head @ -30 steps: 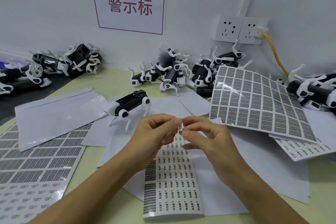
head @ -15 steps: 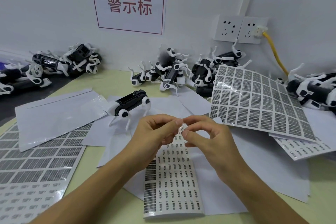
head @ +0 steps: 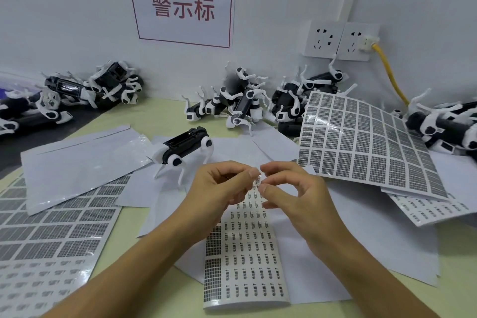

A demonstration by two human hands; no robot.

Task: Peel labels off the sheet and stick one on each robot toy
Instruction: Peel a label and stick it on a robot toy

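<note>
Left hand (head: pixel 219 186): pinches the top of the label sheet (head: pixel 245 253).
Right hand (head: pixel 291 193): pinches one small label (head: pixel 257 180).
Sheet: near the table's front edge.
Robot toy (head: pixel 184 148): stands behind the hands.

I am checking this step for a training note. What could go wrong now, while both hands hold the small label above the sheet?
1. The label is tiny, pinched between left hand and right hand; it may curl or stick to a fingertip.
2. Dropped, it could land on the label sheet or the loose white papers.
3. The standing robot toy rests on thin legs and may tip when pressed.
</note>
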